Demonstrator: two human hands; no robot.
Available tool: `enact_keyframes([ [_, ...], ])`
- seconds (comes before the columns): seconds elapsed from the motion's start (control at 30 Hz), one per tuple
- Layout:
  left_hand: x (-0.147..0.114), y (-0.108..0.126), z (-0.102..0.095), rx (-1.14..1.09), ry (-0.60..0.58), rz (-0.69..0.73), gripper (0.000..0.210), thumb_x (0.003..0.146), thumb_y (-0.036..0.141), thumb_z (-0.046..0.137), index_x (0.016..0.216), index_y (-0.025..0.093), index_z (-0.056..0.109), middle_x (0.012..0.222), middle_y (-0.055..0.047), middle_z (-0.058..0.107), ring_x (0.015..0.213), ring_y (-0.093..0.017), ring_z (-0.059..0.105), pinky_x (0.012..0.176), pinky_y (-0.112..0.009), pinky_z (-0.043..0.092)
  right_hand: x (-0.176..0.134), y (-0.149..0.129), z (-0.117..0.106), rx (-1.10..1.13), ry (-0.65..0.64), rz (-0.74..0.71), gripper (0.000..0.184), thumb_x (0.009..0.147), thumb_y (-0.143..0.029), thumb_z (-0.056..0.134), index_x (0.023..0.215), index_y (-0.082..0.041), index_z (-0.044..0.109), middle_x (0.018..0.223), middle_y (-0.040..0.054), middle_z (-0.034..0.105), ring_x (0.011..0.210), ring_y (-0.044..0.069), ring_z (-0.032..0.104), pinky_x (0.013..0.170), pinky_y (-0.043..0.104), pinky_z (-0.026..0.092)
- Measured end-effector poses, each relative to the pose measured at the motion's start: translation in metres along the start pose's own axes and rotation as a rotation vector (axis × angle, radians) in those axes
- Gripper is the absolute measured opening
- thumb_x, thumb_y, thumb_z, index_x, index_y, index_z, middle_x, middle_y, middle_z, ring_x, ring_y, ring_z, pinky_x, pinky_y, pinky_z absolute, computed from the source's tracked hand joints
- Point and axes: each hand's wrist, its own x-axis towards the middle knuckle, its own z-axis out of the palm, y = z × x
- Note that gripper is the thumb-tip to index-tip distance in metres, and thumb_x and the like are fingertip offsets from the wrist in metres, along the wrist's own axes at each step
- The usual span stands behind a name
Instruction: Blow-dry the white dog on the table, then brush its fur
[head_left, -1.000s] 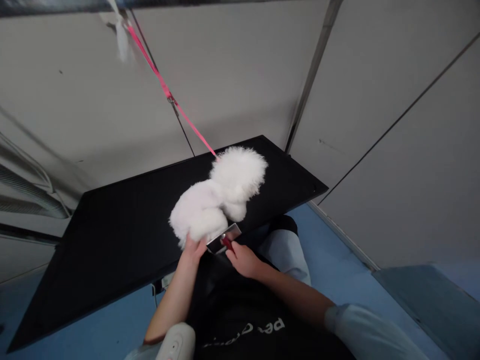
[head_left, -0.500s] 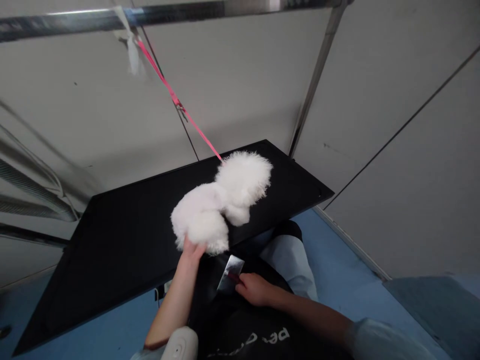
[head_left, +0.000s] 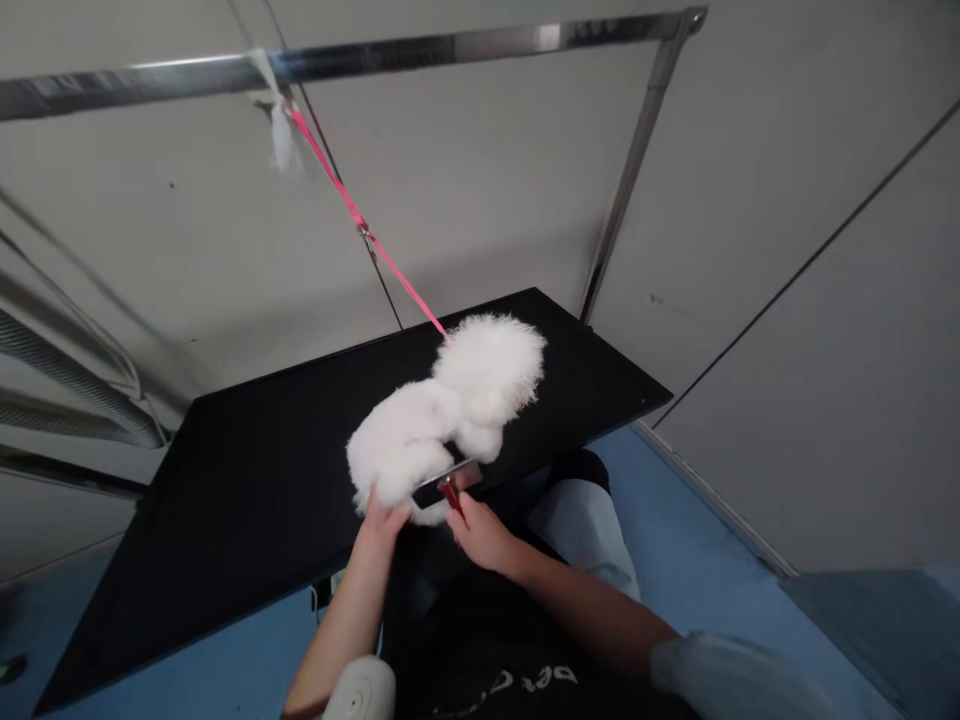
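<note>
Hoses (head_left: 75, 372) lie left of a black table (head_left: 240, 490), over which a pink leash (head_left: 405, 282) slants to a white dog (head_left: 439, 405) at the near edge. Left hand (head_left: 385, 514) touches the dog's rear, its grip unclear; right hand (head_left: 484, 535) grasps a red-handled brush (head_left: 466, 476) at the near leg.

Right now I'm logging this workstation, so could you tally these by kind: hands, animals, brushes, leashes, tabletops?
Hands: 2, the left hand and right hand
Animals: 1, the white dog
Brushes: 1, the red-handled brush
Leashes: 1, the pink leash
Tabletops: 1, the black tabletop
Total: 6
</note>
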Motion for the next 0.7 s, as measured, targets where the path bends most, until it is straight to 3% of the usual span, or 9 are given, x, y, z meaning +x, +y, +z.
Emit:
enact_keyframes([
  [0.13, 0.002, 0.010, -0.010, -0.010, 0.006, 0.061, 0.023, 0.093, 0.020, 0.049, 0.094, 0.024, 0.072, 0.088, -0.002, 0.079, 0.098, -0.021, 0.075, 0.105, -0.033, 0.052, 0.004, 0.008, 0.005, -0.120, -0.259, 0.036, 0.021, 0.095, -0.031, 0.053, 0.091, -0.017, 0.069, 0.091, 0.0085, 0.074, 0.077, 0.021, 0.066, 0.067, 0.027, 0.044],
  [0.17, 0.004, 0.013, -0.016, -0.004, 0.020, 0.089, 0.021, 0.090, 0.018, 0.053, 0.094, 0.024, 0.072, 0.091, -0.002, 0.079, 0.100, -0.021, 0.075, 0.105, -0.032, 0.051, 0.008, 0.008, 0.000, -0.128, -0.264, 0.034, 0.023, 0.096, -0.032, 0.052, 0.088, -0.016, 0.068, 0.087, 0.0079, 0.073, 0.074, 0.020, 0.065, 0.065, 0.026, 0.044],
  [0.2, 0.007, 0.015, -0.022, 0.004, 0.051, 0.116, 0.019, 0.088, 0.016, 0.056, 0.094, 0.023, 0.072, 0.090, -0.003, 0.079, 0.100, -0.022, 0.075, 0.105, -0.032, 0.052, 0.014, 0.006, -0.007, -0.116, -0.217, 0.021, 0.026, 0.098, -0.033, 0.049, 0.090, -0.016, 0.067, 0.086, 0.0076, 0.073, 0.073, 0.019, 0.064, 0.065, 0.026, 0.043],
  [0.27, 0.011, 0.020, -0.035, 0.041, 0.116, 0.151, 0.015, 0.083, 0.016, 0.061, 0.091, 0.021, 0.072, 0.086, -0.004, 0.079, 0.103, -0.024, 0.075, 0.105, -0.035, 0.052, 0.028, 0.001, -0.026, -0.089, 0.045, 0.053, 0.034, 0.105, -0.032, 0.035, 0.102, -0.016, 0.064, 0.089, 0.0084, 0.073, 0.078, 0.018, 0.065, 0.070, 0.026, 0.045],
  [0.33, 0.014, 0.024, -0.045, 0.089, 0.153, 0.178, 0.013, 0.081, 0.021, 0.064, 0.090, 0.023, 0.073, 0.085, -0.004, 0.080, 0.112, -0.026, 0.072, 0.106, -0.038, 0.052, 0.038, -0.003, -0.041, -0.171, 0.170, 0.140, 0.032, 0.105, -0.031, 0.035, 0.121, -0.014, 0.058, 0.096, 0.0109, 0.073, 0.089, 0.021, 0.068, 0.079, 0.028, 0.045],
  [0.43, 0.016, 0.029, -0.048, 0.144, 0.205, 0.181, 0.011, 0.082, 0.027, 0.063, 0.088, 0.026, 0.072, 0.088, -0.003, 0.080, 0.128, -0.029, 0.062, 0.108, -0.045, 0.051, 0.037, 0.000, -0.046, -0.199, 0.085, 0.205, 0.023, 0.100, -0.028, 0.047, 0.110, -0.014, 0.064, 0.095, 0.0117, 0.074, 0.090, 0.023, 0.069, 0.078, 0.029, 0.046],
  [0.5, 0.019, 0.033, -0.044, 0.193, 0.219, 0.187, 0.011, 0.083, 0.030, 0.062, 0.088, 0.026, 0.071, 0.092, -0.004, 0.080, 0.133, -0.031, 0.057, 0.108, -0.049, 0.050, 0.036, 0.003, -0.046, -0.169, 0.019, 0.170, 0.024, 0.101, -0.031, 0.048, 0.099, -0.017, 0.066, 0.090, 0.0096, 0.075, 0.086, 0.022, 0.069, 0.075, 0.028, 0.046],
  [0.6, 0.021, 0.040, -0.042, 0.309, 0.213, 0.264, 0.012, 0.083, 0.031, 0.065, 0.090, 0.025, 0.071, 0.097, -0.006, 0.079, 0.132, -0.032, 0.058, 0.109, -0.050, 0.048, 0.041, 0.004, -0.055, -0.188, 0.116, 0.142, 0.032, 0.104, -0.035, 0.039, 0.113, -0.016, 0.063, 0.100, 0.0121, 0.075, 0.091, 0.023, 0.069, 0.078, 0.029, 0.045],
  [0.7, 0.016, 0.053, -0.052, 0.607, 0.228, 0.334, 0.012, 0.083, 0.029, 0.065, 0.073, 0.024, 0.066, 0.068, -0.005, 0.073, 0.117, -0.036, 0.066, 0.108, -0.053, 0.045, 0.043, 0.005, -0.066, -0.257, 0.157, 0.233, 0.029, 0.103, -0.029, 0.041, 0.113, -0.011, 0.062, 0.105, 0.0170, 0.074, 0.095, 0.026, 0.070, 0.080, 0.031, 0.045],
])
